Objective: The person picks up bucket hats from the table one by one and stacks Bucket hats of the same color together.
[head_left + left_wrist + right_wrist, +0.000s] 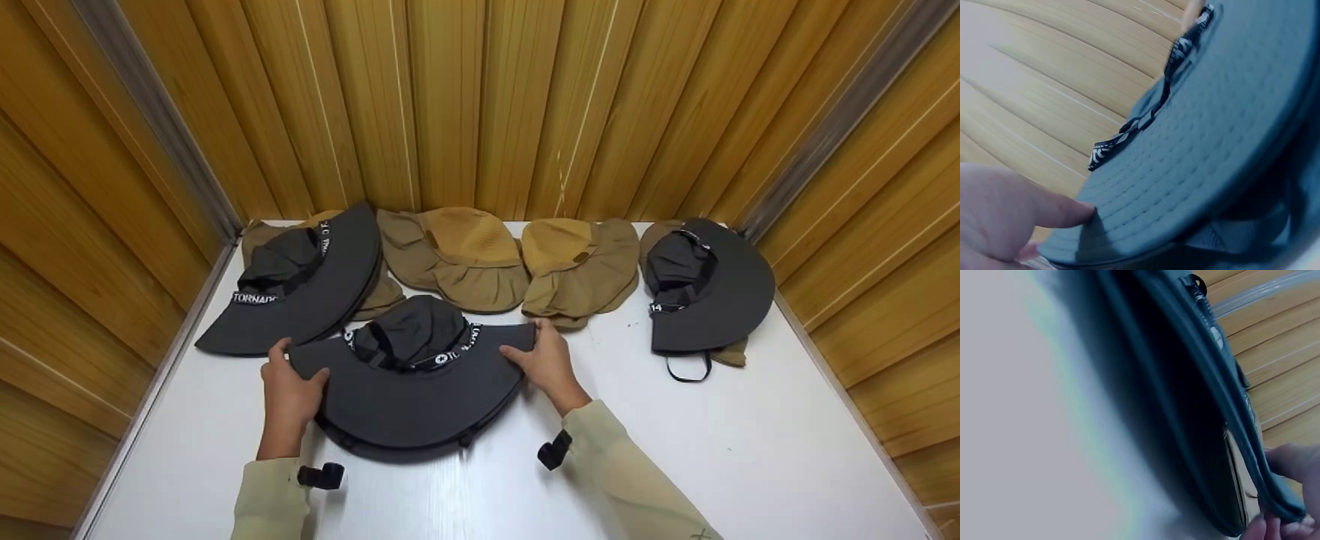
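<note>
A dark grey wide-brimmed sun hat (409, 401) with a lettered band is held at both ends of its curved brim. My left hand (291, 396) pinches the left brim corner, thumb on top, as the left wrist view shows with the thumb (1067, 212) on the stitched brim (1185, 152). At the opposite corner, my right hand (551, 362) pinches the brim between thumb and fingers. Below it, a second dark brim (1157, 410) shows in the right wrist view, with a gap between the two and a tan edge (1244, 489) inside.
Along the back of the white table (720, 450) lie another dark wide-brimmed hat (322, 300) at left, two tan hats (476, 240) (574, 247) with cloth flaps, and a dark hat (724, 300) at right with a strap loop. Wood-patterned panels (480, 97) enclose three sides.
</note>
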Tool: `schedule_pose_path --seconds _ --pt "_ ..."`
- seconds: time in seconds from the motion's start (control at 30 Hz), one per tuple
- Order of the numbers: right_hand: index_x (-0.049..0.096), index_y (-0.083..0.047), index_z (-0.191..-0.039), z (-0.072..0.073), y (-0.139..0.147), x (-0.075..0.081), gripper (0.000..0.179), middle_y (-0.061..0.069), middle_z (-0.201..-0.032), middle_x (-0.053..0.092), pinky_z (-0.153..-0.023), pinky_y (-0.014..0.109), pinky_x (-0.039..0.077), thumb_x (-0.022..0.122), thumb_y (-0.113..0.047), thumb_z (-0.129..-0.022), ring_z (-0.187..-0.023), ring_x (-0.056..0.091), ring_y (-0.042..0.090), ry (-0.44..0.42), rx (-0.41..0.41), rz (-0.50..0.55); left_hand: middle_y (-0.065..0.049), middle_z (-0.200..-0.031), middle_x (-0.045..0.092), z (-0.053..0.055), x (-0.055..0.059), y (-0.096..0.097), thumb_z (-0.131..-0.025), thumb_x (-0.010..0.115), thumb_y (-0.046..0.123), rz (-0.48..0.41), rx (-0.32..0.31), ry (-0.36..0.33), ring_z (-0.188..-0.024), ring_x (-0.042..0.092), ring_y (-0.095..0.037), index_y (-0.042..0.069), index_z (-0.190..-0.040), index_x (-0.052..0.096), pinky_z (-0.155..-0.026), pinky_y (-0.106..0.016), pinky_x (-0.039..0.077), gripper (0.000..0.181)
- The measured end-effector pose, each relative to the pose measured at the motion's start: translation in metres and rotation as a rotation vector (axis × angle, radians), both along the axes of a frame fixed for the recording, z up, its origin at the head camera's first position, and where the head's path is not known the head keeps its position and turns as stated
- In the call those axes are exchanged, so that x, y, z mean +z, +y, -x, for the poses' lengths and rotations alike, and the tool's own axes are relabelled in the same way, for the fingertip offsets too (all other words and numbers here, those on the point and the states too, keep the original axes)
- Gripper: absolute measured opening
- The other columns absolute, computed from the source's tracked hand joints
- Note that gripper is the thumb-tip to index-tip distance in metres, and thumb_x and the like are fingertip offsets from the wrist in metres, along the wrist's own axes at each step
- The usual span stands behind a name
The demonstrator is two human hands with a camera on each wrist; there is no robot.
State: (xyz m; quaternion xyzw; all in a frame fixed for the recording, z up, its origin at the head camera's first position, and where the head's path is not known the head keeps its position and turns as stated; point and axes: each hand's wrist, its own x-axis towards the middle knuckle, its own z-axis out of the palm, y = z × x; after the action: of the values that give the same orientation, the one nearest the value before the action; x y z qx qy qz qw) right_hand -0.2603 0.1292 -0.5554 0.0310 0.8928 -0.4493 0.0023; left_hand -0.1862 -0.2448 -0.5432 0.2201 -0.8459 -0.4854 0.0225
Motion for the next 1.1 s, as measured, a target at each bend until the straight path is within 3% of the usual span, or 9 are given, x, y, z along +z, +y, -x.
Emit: schedule_pose_path --seconds 0.13,0.3,0.43,0.67,0.8,0.93,1.1 --pt "0.048 0.003 -0.144 -0.001 0.0 -0.003 0.076 0.027 -0.143 0.054 -0.113 0.051 0.044 0.084 -0.029 -0.086 -0.136 0.052 0.04 -0.007 0.021 -0.082 -0.043 -0.15 0.02 0.002 -0.002 0.003 -0.097 0.064 0.011 0.096 -0.025 -0.072 -0.137 0.034 -0.058 -0.001 -0.161 0.015 -0.114 -0.067 0.034 0.082" --pt "0.057 -0.003 -0.137 -0.004 -0.002 -0.007 0.063 0.023 -0.137 0.053 -0.111 0.051 0.043 0.083 -0.03 -0.087 -0.131 0.051 0.041 0.021 0.056 -0.167 -0.038 -0.152 0.019 -0.001 0.0 0.005 -0.099 0.061 0.018 0.159 -0.046 -0.16 -0.135 0.027 -0.061 0.002 -0.16 0.022 -0.107 -0.072 0.034 0.074" --pt "0.063 -0.005 -0.133 -0.005 -0.002 -0.009 0.052 0.02 -0.136 0.055 -0.111 0.051 0.043 0.081 -0.03 -0.09 -0.13 0.051 0.04 0.034 0.097 -0.173 -0.038 -0.152 0.02 0.0 0.001 0.006 -0.1 0.06 0.017 0.131 -0.067 -0.134 -0.133 0.033 -0.061 -0.001 -0.157 0.027 -0.109 -0.069 0.037 0.068" --pt "0.067 -0.01 -0.134 -0.013 -0.006 -0.008 0.056 0.021 -0.152 0.046 -0.111 0.054 0.04 0.081 -0.038 -0.088 -0.134 0.041 0.043 0.058 0.117 -0.232 -0.038 -0.152 0.019 0.001 0.0 0.008 -0.1 0.062 0.015 0.105 -0.093 -0.089 -0.136 0.036 -0.057 -0.002 -0.157 0.028 -0.115 -0.064 0.035 0.068" --pt "0.07 -0.015 -0.133 -0.02 -0.012 -0.006 0.056 0.019 -0.161 0.037 -0.112 0.06 0.035 0.081 -0.045 -0.086 -0.142 0.034 0.044 0.138 0.166 -0.298 -0.037 -0.152 0.019 0.0 -0.002 0.011 -0.099 0.064 0.017 0.098 -0.103 -0.091 -0.138 0.032 -0.056 0.001 -0.156 0.029 -0.116 -0.065 0.033 0.07" --pt "0.07 -0.016 -0.131 -0.027 -0.018 -0.006 0.056 0.02 -0.162 0.037 -0.117 0.066 0.028 0.08 -0.047 -0.086 -0.149 0.03 0.047 0.21 0.271 -0.292 -0.035 -0.154 0.016 0.0 -0.004 0.016 -0.097 0.068 0.019 0.093 -0.115 -0.099 -0.14 0.025 -0.055 0.003 -0.157 0.029 -0.115 -0.066 0.033 0.073" --pt "0.071 -0.014 -0.13 -0.028 -0.019 -0.007 0.055 0.023 -0.158 0.042 -0.121 0.063 0.026 0.078 -0.049 -0.088 -0.149 0.031 0.05 0.216 0.321 -0.272 -0.034 -0.16 0.005 -0.002 -0.003 0.025 -0.095 0.07 0.022 0.101 -0.112 -0.1 -0.146 0.013 -0.056 0.004 -0.157 0.027 -0.116 -0.068 0.029 0.078"
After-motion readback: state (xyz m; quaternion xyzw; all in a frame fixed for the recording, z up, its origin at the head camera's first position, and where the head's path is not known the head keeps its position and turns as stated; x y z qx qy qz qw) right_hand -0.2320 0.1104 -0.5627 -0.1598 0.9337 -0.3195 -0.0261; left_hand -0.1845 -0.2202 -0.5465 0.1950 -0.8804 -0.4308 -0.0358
